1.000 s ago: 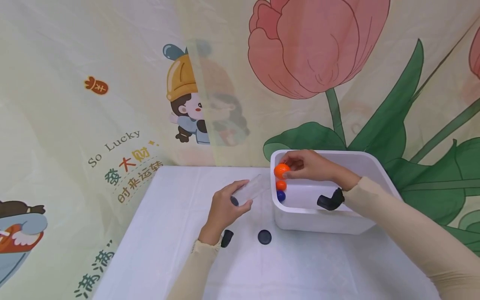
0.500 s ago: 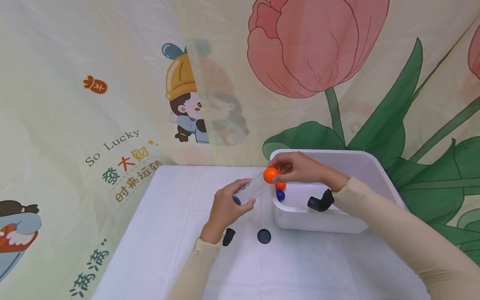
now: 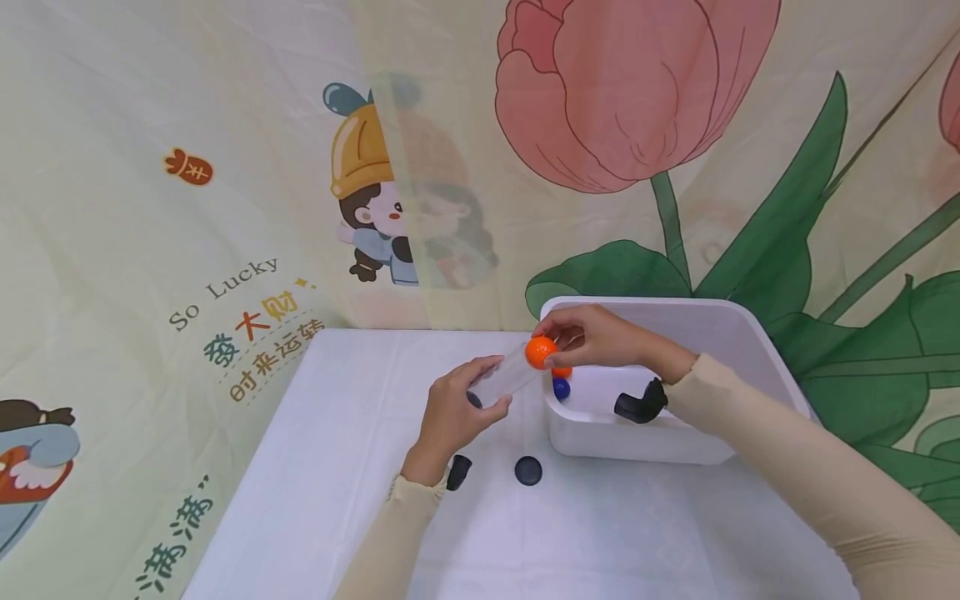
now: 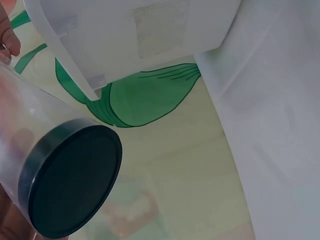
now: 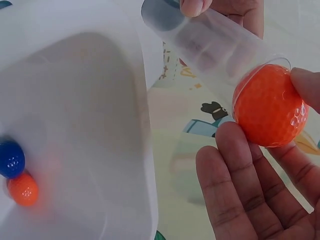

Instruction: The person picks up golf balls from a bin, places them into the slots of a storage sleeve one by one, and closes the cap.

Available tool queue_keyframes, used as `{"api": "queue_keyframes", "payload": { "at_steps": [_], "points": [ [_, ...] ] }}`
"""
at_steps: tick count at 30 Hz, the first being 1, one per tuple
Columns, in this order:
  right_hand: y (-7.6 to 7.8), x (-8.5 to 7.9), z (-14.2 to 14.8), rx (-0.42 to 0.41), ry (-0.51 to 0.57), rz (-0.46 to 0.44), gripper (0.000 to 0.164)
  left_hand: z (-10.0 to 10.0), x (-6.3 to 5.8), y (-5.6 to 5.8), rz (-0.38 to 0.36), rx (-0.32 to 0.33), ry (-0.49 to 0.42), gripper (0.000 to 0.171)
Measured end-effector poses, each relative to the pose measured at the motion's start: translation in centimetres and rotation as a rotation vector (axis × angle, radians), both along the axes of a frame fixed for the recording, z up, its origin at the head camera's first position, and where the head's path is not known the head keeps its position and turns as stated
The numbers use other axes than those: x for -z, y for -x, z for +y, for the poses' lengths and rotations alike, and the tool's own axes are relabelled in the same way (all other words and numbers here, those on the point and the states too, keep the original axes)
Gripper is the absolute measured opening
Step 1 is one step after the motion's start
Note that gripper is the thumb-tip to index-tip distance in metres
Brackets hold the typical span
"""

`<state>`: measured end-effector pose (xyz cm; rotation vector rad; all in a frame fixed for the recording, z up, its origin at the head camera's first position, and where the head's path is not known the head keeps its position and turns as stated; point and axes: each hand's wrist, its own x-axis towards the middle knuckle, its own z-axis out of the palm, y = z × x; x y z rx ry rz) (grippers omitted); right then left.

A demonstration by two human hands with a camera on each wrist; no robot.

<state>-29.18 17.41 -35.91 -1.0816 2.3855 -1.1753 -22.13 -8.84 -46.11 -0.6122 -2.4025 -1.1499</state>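
My left hand point(image 3: 456, 412) grips a clear plastic tube point(image 3: 501, 379) with a dark end cap point(image 4: 75, 182), tilted so its mouth points up and right. With thumb and fingers my right hand point(image 3: 596, 335) pinches an orange golf ball point(image 3: 541, 352) at that mouth. In the right wrist view the ball point(image 5: 270, 106) sits partly within the tube's rim. A second orange ball point(image 5: 23, 189) and a dark blue ball point(image 5: 11, 159) lie together inside the white bin point(image 3: 637, 442), below my right hand.
A round black lid point(image 3: 528, 471) lies on the white-covered table point(image 3: 360, 433), in front of the bin. A printed curtain point(image 3: 450, 167) with a tulip and cartoon figures hangs behind. Black wrist camera mounts point(image 3: 641, 402) sit at both wrists.
My right hand has carried the orange golf ball left, from above the bin's left end to the tube's mouth. The left hand has stayed nearly still with the tube.
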Motion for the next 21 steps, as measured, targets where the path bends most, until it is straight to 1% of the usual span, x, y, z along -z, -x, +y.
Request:
{"api": "queue_keyframes", "payload": {
  "at_steps": [9,12,17,21],
  "points": [
    [0.2,0.2,0.3,0.015,-0.005,-0.023,0.036,0.3,-0.3,0.0,0.03,-0.007,0.038,0.052],
    [0.3,0.3,0.5,0.014,-0.006,-0.022,0.035,0.3,-0.3,-0.1,0.019,-0.016,0.038,0.052],
    [0.7,0.7,1.3,0.021,-0.011,-0.014,0.032,0.4,-0.2,-0.3,-0.025,-0.035,0.033,0.052],
    [1.4,1.4,2.2,0.031,-0.025,-0.016,0.031,0.4,0.0,-0.5,-0.03,-0.032,0.025,0.052]
  ]
}}
